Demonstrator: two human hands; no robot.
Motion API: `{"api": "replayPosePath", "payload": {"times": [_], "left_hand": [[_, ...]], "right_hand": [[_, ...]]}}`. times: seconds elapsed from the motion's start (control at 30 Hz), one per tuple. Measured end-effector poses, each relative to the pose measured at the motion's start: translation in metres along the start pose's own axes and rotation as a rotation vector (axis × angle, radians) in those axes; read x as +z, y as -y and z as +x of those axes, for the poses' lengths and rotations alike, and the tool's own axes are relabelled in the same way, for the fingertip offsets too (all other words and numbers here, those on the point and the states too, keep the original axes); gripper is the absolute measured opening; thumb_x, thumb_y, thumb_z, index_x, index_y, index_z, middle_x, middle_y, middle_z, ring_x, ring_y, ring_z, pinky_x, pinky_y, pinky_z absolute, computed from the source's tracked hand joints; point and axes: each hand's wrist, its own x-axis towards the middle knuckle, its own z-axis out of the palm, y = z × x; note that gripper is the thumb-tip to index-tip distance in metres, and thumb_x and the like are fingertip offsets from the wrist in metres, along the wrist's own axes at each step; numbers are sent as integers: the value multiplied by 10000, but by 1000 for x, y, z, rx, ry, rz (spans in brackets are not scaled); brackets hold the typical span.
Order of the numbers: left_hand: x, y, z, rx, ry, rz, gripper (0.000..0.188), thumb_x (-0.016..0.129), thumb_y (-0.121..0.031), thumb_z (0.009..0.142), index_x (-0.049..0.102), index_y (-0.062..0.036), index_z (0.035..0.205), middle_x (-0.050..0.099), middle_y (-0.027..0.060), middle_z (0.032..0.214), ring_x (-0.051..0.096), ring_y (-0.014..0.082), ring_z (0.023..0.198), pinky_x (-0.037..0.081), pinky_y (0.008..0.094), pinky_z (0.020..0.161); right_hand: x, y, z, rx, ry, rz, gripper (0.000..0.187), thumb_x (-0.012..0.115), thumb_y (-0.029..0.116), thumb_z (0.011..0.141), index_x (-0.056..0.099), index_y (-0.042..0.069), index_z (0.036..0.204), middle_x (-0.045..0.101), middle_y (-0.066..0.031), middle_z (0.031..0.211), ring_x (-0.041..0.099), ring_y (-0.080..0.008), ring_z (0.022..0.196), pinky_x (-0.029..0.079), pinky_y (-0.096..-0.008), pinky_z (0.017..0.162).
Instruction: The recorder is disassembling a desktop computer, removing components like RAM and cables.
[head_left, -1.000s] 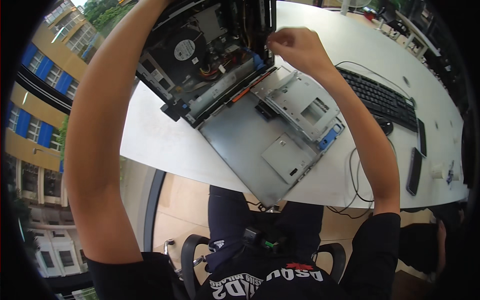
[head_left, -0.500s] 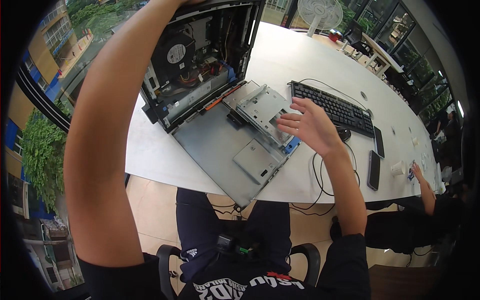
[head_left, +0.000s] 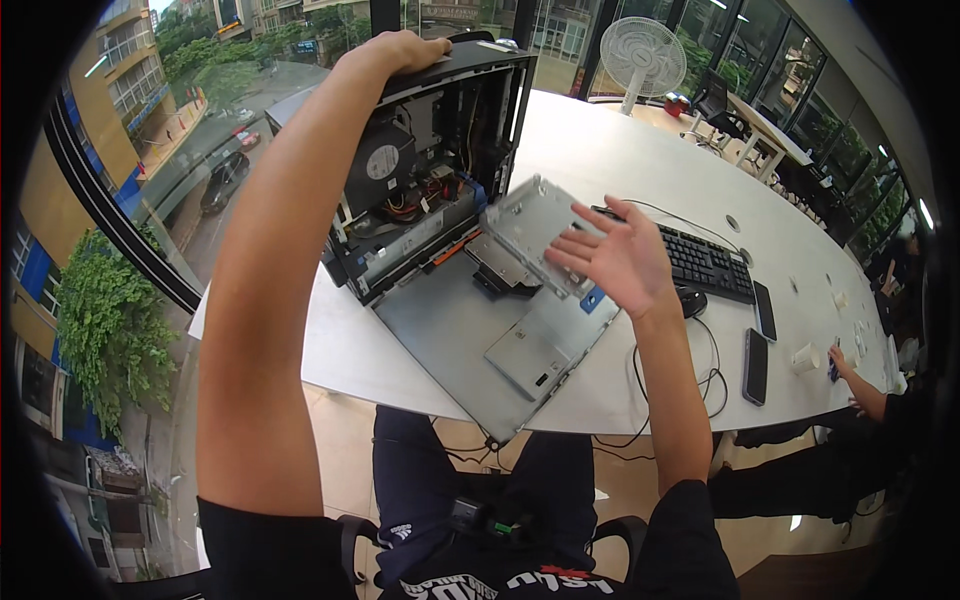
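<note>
An opened desktop computer case point(head_left: 420, 235) stands upright at the left, with a black round fan point(head_left: 383, 165) and wiring inside. My left hand point(head_left: 405, 52) is closed over its top edge; the thumb is hidden. In front, a flat metal side panel point(head_left: 430, 345) lies on the table against the case. Above this panel, a silver metal drive bracket point(head_left: 530, 225) is tilted up, with a flat drive-like part point(head_left: 503, 265) beneath it. My right hand point(head_left: 625, 265) is open at the bracket's right side, palm up and fingers spread. Its fingers overlap the bracket's edge; I cannot tell whether they touch.
A black keyboard point(head_left: 700, 265), a mouse point(head_left: 690, 300) and loose cables lie right of the panel. Farther right are two dark phones point(head_left: 755, 365) and a white cup point(head_left: 805, 358). Another person's hand point(head_left: 840, 362) is at the right table edge. A white fan point(head_left: 643, 60) stands behind.
The bracket's far side has risen from the panel, and it now sits at a steeper tilt. My right hand has turned palm up beside it. My left hand remains on the case top.
</note>
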Motion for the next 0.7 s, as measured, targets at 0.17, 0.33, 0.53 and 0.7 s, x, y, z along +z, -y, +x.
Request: {"api": "replayPosePath", "payload": {"times": [0.17, 0.33, 0.53, 0.7], "left_hand": [[-6, 1, -1, -22, 37, 0, 928, 404, -778, 858, 663, 38, 1213, 603, 289, 1284, 571, 421, 1226, 429, 448, 1039], [-11, -13, -7, -110, 123, -1, 831, 440, -709, 880, 590, -34, 1342, 532, 231, 1410, 488, 373, 1336, 376, 445, 1106], [-11, -13, -8, -148, 159, -7, 830, 434, -701, 879, 588, -33, 1347, 532, 231, 1411, 491, 373, 1334, 378, 457, 1104], [-10, -4, -3, -148, 152, 3, 828, 426, -701, 886, 592, -31, 1344, 528, 236, 1413, 493, 371, 1333, 383, 460, 1101]], "right_hand": [[43, 23, 15, -137, 157, 176, 816, 481, 288, 980, 18, -137, 1502, -57, -421, 1529, 29, -502, 1477, 296, -577, 1165], [67, 28, 30, -171, 217, 204, 823, 479, 275, 977, -8, -127, 1505, -69, -416, 1528, 38, -504, 1474, 339, -575, 1148], [86, 21, 33, -226, 193, 197, 820, 513, 264, 945, 49, -127, 1497, 146, -428, 1481, 263, -512, 1412, 392, -578, 1114], [92, 19, 36, -245, 215, 233, 800, 527, 249, 927, 91, -131, 1480, 197, -428, 1456, 299, -516, 1391, 420, -573, 1096]]}}
